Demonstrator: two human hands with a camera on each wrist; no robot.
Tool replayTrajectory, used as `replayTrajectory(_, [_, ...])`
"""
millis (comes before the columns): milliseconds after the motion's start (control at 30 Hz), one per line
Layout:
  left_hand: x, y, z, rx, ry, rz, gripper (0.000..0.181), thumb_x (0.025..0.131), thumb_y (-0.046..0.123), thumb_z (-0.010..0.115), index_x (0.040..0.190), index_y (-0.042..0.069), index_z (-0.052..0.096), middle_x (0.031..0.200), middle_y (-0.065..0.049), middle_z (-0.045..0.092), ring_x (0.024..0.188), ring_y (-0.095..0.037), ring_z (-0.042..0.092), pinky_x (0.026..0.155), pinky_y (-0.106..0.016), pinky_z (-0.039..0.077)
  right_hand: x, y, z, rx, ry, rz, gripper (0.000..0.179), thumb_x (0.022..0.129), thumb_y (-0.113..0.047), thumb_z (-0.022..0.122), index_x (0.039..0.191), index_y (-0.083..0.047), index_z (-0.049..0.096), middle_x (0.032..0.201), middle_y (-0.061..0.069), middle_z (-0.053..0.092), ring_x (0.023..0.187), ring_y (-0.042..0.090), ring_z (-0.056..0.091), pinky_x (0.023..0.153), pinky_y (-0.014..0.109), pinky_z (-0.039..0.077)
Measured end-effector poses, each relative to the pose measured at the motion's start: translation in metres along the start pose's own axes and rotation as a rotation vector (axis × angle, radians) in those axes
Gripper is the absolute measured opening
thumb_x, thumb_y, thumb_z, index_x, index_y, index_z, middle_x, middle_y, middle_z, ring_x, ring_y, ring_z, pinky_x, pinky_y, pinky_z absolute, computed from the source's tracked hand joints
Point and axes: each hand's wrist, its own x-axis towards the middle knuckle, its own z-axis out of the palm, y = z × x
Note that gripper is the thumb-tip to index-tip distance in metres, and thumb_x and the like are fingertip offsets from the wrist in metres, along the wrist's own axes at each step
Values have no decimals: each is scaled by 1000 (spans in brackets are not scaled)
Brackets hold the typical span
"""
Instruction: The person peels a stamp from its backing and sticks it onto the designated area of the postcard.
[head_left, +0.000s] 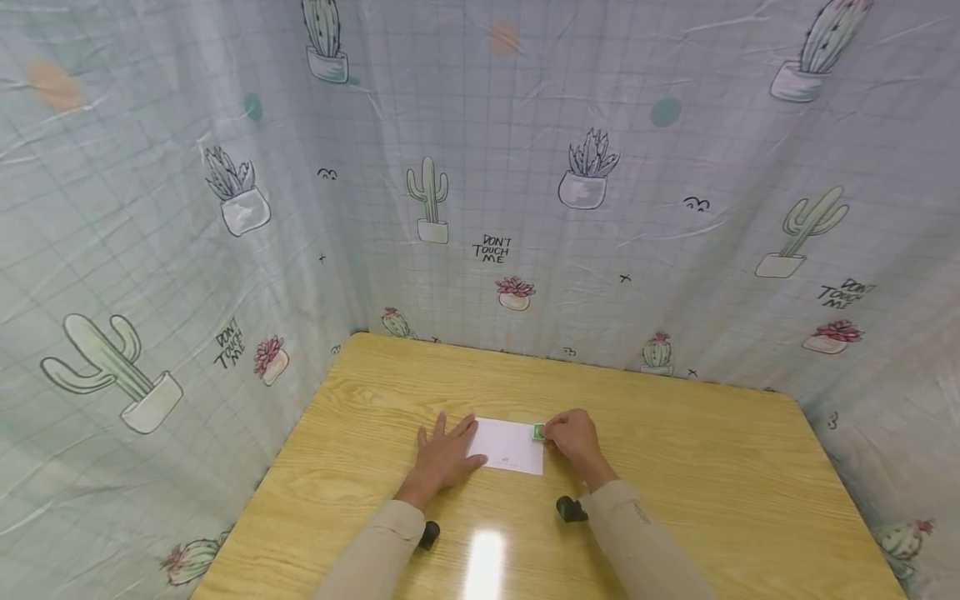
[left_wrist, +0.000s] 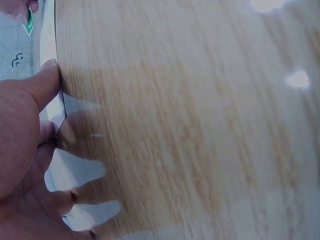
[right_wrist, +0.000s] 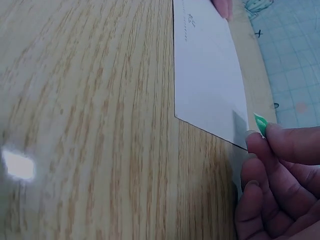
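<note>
A white envelope (head_left: 510,446) lies flat on the wooden table, with a small printed mark near its near edge. On its left end rests my left hand (head_left: 444,454), fingers spread, the thumb (left_wrist: 47,82) on the paper's near edge. Between thumb and forefinger my right hand (head_left: 573,435) pinches a small green stamp (right_wrist: 261,124) with a white border. The stamp is held just above the envelope's far right corner; in the right wrist view it stands tilted, and whether its lower edge touches the paper I cannot tell.
The wooden table (head_left: 675,475) extends around the envelope. Behind it and at the sides hangs a pale curtain (head_left: 510,167) printed with cacti. A dark wrist-worn device (head_left: 572,508) juts out by the right sleeve, another dark piece (head_left: 429,535) by the left. Light glares off the tabletop.
</note>
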Motion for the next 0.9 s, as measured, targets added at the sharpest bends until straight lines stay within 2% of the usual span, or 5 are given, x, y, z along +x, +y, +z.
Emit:
replayTrajectory(500, [-3,3,-4,-4,-3,-6,72,102,54,59,161,17,42,172,2,34,160,-50,18,121,-79,15,8,-3,9,-116,24,28,10,89,-9,76,86,0,80,77,9,75,68,18,64,57,25,50])
replayTrajectory(667, [-3,4,-4,-7,-6,-6,71,102,54,58,161,17,42,172,2,33,160,-50,18,121,-79,14,12,-3,12,-177,36,61,10,86,-11,77,84,-2,79,78,8,73,67,20,61,55,26,46])
replayTrajectory(900, [-2,3,-4,0,-5,-8,71,102,54,58,161,17,42,172,2,33,159,-51,18,121,-79,14,10,-11,13,-256,37,66,10,84,-11,76,82,-1,79,77,7,72,69,20,59,56,26,43])
